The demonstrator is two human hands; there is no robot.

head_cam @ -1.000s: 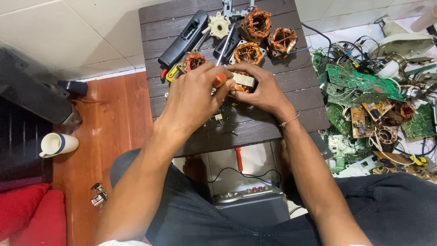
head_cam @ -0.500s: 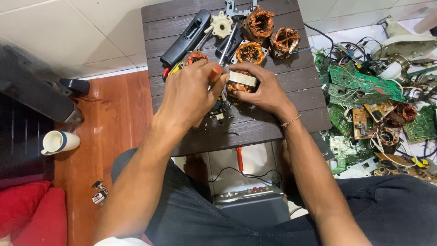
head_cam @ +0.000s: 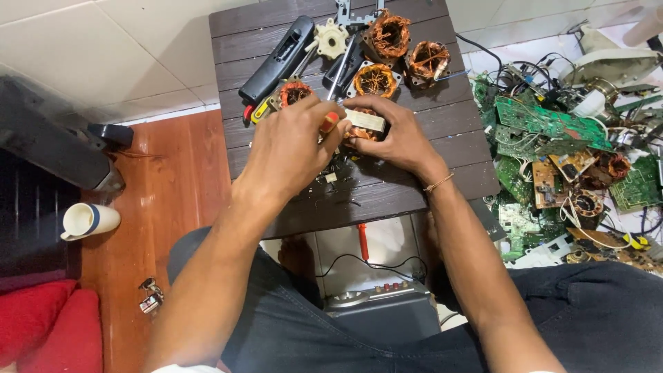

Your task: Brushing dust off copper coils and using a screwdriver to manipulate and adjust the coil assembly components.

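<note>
Head view: right hand (head_cam: 397,138) grips small motor core (head_cam: 364,124) over dark table (head_cam: 428,179), steadying it; left hand (head_cam: 293,148) fingers pinch red-handled tool (head_cam: 329,121) against it; copper stators (head_cam: 387,34) lie far.

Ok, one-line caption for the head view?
Left hand and right hand grip a small copper-wound coil over a dark slatted table strewn with motor stators.

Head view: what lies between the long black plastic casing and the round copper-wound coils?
A cream plastic gear lies between the black casing and the copper coils, seen in the head view.
</note>
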